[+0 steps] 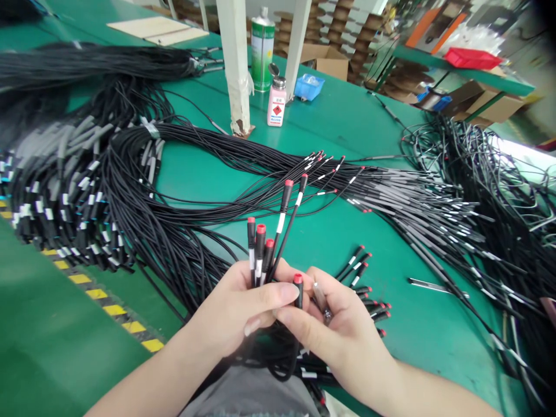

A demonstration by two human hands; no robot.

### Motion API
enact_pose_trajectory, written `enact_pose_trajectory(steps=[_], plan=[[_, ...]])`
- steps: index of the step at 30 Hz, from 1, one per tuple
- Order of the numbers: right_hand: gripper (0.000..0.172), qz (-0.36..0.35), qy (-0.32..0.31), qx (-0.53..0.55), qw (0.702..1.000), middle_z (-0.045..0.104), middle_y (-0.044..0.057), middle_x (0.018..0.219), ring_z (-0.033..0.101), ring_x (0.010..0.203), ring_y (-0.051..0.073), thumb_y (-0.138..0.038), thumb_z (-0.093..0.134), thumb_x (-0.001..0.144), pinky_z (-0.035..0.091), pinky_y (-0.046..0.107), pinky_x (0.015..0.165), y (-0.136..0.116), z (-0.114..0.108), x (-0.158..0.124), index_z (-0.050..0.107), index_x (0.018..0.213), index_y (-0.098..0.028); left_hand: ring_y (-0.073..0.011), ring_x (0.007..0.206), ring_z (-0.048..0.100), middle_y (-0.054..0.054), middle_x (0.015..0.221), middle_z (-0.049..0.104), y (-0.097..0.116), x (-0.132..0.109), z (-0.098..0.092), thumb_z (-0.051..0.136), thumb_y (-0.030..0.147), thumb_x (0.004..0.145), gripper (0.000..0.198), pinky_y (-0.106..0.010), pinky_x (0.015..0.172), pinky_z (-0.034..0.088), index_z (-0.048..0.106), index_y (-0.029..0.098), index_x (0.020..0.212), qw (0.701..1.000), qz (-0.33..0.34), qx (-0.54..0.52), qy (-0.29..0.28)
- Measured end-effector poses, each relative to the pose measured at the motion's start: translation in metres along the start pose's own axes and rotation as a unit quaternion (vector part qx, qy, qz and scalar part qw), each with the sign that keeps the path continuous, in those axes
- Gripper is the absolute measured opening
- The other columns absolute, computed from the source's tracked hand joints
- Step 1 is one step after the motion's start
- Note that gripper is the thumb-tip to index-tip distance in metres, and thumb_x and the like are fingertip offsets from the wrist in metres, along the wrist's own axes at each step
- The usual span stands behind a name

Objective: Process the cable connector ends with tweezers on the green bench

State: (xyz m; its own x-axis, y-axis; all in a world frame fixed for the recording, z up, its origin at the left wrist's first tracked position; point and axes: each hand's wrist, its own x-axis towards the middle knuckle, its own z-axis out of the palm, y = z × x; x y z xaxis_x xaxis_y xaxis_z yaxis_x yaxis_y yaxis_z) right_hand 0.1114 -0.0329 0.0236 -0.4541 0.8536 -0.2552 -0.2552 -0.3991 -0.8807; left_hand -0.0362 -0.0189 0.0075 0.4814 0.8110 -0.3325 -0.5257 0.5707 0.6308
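Observation:
My left hand point(243, 307) is closed around several black cables with red-tipped connectors point(260, 243) that stick up above its fingers. White labels wrap some of these cables. Between both hands stands one more red-capped connector point(298, 289), touched by my left thumb and the fingers of my right hand point(343, 324). My right hand is closed on that cable, and a small shiny metal piece point(320, 298) shows among its curled fingers; its kind I cannot make out. Cable loops point(282, 362) hang below the hands, over my lap.
Large bundles of black cables point(125, 191) lie at the left and across the green table point(369, 136). More red-tipped ends point(369, 289) lie right of my hands, near metal tweezers point(434, 286). A pink bottle point(277, 104), green can point(262, 55) and blue tray point(309, 87) stand near a white post point(237, 69).

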Motion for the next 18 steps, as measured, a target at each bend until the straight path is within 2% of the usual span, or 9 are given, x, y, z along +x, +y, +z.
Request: enact_pose_trajectory(steps=[6, 8, 11, 12, 14, 16, 18], plan=[[0.045, 0.008, 0.007, -0.026, 1.0, 0.033, -0.008, 0.063, 0.028, 0.057, 0.005, -0.037, 0.069, 0.086, 0.026, 0.017, 0.05, 0.002, 0.0, 0.001, 0.033, 0.067, -0.019, 0.0019, 0.036, 0.027, -0.004, 0.064, 0.066, -0.001, 0.0, 0.0, 0.082, 0.032, 0.07, 0.019, -0.014, 0.035, 0.014, 0.072, 0.015, 0.07, 1.0, -0.005, 0.013, 0.007], [0.042, 0.0, 0.018, -0.061, 0.998, 0.036, -0.008, 0.061, 0.032, 0.053, 0.004, -0.039, 0.068, 0.087, 0.028, 0.017, 0.048, 0.001, -0.003, 0.001, 0.036, 0.068, -0.019, 0.0013, 0.035, 0.024, 0.002, 0.053, 0.057, 0.002, 0.0, -0.001, 0.08, 0.032, 0.072, 0.018, -0.015, 0.036, 0.013, 0.073, 0.016, 0.073, 0.999, 0.004, 0.025, 0.026], [0.036, -0.038, 0.058, -0.123, 0.99, 0.047, -0.006, 0.058, 0.047, 0.049, 0.006, -0.041, 0.063, 0.092, 0.037, 0.018, 0.048, -0.008, -0.014, 0.001, 0.043, 0.071, -0.019, -0.0007, 0.035, 0.019, 0.01, 0.04, 0.033, 0.013, -0.005, -0.005, 0.074, 0.032, 0.079, 0.013, -0.015, 0.037, 0.014, 0.076, 0.019, 0.082, 0.996, 0.048, 0.06, 0.053], [0.034, -0.067, 0.08, -0.127, 0.986, 0.051, -0.005, 0.059, 0.051, 0.049, 0.007, -0.041, 0.061, 0.093, 0.04, 0.019, 0.048, -0.013, -0.018, 0.0, 0.046, 0.073, -0.019, -0.0009, 0.035, 0.018, 0.01, 0.04, 0.033, 0.019, -0.008, -0.006, 0.072, 0.031, 0.081, 0.013, -0.016, 0.037, 0.014, 0.077, 0.019, 0.085, 0.992, 0.072, 0.078, 0.065], [0.028, -0.143, 0.137, -0.111, 0.974, 0.055, -0.003, 0.066, 0.057, 0.054, 0.009, -0.038, 0.059, 0.095, 0.044, 0.019, 0.049, -0.025, -0.027, -0.002, 0.052, 0.077, -0.019, -0.0006, 0.036, 0.021, 0.004, 0.052, 0.053, 0.029, -0.013, -0.009, 0.069, 0.028, 0.083, 0.012, -0.017, 0.037, 0.015, 0.077, 0.02, 0.087, 0.977, 0.124, 0.133, 0.112], [0.021, -0.23, 0.195, -0.093, 0.949, 0.055, -0.002, 0.073, 0.059, 0.06, 0.009, -0.033, 0.059, 0.096, 0.048, 0.019, 0.052, -0.037, -0.033, -0.004, 0.058, 0.08, -0.02, -0.001, 0.038, 0.026, -0.002, 0.071, 0.067, 0.039, -0.018, -0.014, 0.067, 0.027, 0.084, 0.013, -0.019, 0.037, 0.016, 0.077, 0.021, 0.089, 0.944, 0.168, 0.224, 0.176], [0.021, -0.285, 0.25, -0.104, 0.919, 0.051, -0.001, 0.079, 0.06, 0.064, 0.009, -0.031, 0.058, 0.096, 0.05, 0.021, 0.057, -0.047, -0.039, -0.007, 0.062, 0.079, -0.02, -0.003, 0.039, 0.029, -0.002, 0.068, 0.066, 0.046, -0.02, -0.022, 0.066, 0.03, 0.085, 0.016, -0.019, 0.037, 0.018, 0.077, 0.02, 0.091, 0.9, 0.176, 0.335, 0.214]])
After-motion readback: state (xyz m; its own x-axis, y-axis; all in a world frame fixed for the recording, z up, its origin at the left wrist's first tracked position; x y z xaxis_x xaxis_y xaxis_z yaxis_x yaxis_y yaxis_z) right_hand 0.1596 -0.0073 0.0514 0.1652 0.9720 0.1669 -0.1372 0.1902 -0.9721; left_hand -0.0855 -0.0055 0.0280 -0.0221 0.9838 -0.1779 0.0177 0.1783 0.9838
